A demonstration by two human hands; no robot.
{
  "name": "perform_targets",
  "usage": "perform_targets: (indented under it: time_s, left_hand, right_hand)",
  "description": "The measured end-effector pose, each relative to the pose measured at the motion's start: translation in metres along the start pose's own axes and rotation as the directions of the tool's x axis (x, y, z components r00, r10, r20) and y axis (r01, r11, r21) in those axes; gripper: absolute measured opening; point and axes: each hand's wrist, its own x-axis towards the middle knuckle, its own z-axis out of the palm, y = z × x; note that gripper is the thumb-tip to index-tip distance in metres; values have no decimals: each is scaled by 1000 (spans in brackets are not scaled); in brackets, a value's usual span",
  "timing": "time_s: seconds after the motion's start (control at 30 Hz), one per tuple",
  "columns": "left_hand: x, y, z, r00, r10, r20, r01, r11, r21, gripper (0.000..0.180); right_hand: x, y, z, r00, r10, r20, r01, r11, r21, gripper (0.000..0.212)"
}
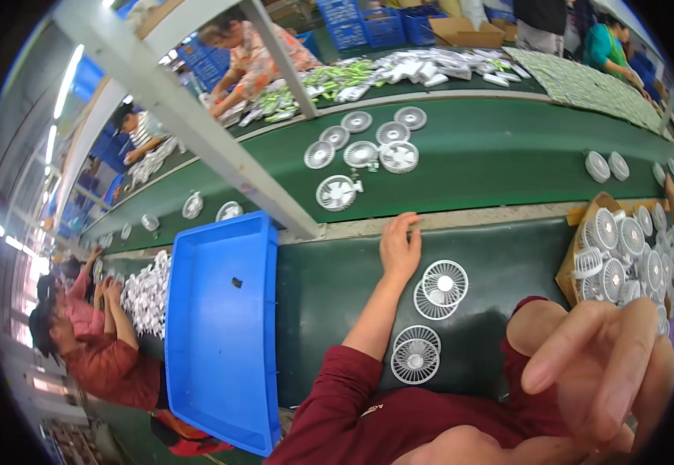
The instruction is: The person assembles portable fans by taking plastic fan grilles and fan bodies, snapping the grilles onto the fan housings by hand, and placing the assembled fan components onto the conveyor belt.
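My left hand (400,248) lies palm down at the far edge of the dark green work table (321,310), by the conveyor. Its fingers are stretched and hold nothing I can see. Raised close to the camera at the lower right is my right hand (608,368), large in view, its bent fingers apart with nothing visible in them. Between my arms on the table lie two overlapping pairs of round white fan grilles: a farther pair (445,284) and a nearer pair (415,361).
An open blue plastic bin (221,310) with a small black piece inside stands at my left. A carton (573,271) of white fan parts is at the right. Small fans (337,193) sit on the green conveyor (476,163) ahead. Co-workers (252,54) are at nearby tables.
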Motion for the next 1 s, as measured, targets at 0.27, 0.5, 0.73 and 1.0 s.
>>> perform_targets:
  time_s: [0.27, 0.5, 0.73, 1.0]
  left_hand:
    - [-2, -9, -8, 1000, -3, -25, 4, 999, 38, 23]
    - [-1, 1, -6, 1000, -2, -26, 2, 1000, -8, 22]
    - [-15, -9, -18, 999, -4, -49, 5, 999, 32, 22]
    - [-6, -19, -19, 993, 30, -114, -32, 999, -10, 23]
  right_hand:
    - [51, -73, 34, 751, 655, 89, -657, 754, -11, 24]
    - [-37, -28, -16, 892, -429, -142, 446, 886, 124, 19]
    - [-17, -3, 16, 792, -585, -178, 596, 803, 12, 28]
    - [-19, 105, -20, 969, 203, -143, -242, 895, -375, 30]
